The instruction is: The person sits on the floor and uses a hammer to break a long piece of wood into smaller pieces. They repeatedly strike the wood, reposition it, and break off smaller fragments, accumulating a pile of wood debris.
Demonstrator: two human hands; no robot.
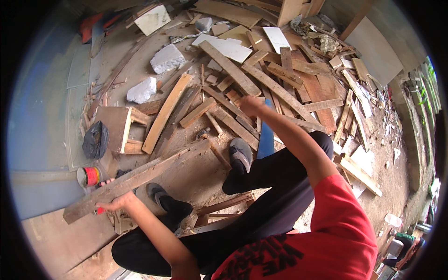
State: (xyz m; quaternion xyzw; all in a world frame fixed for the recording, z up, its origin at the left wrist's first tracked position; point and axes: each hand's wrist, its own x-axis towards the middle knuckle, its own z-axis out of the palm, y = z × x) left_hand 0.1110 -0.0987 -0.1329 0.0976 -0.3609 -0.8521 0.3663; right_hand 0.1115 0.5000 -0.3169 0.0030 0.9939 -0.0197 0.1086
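Note:
My left hand [116, 201] is closed around the lower end of a long, weathered wooden plank [154, 169]. The plank slants up and to the right over my left foot. Reaching forward over the scrap wood, my right hand [251, 106] has its fingers curled down among the planks. What it grips, if anything, is hidden. Just right of that hand lies a long blue tapered blade [266, 135], like a handsaw's; its wide end runs behind my right leg. A short wooden block [198, 113] and a long pale plank [167, 113] lie to the left of that hand.
Scrap planks [275, 88] cover the ground ahead. White chunks [167, 59] lie further left. A wooden box frame [122, 129], a black plastic bag [96, 140] and a red-and-yellow can [88, 177] stand along the left side. Beneath my legs is a wooden frame [226, 205].

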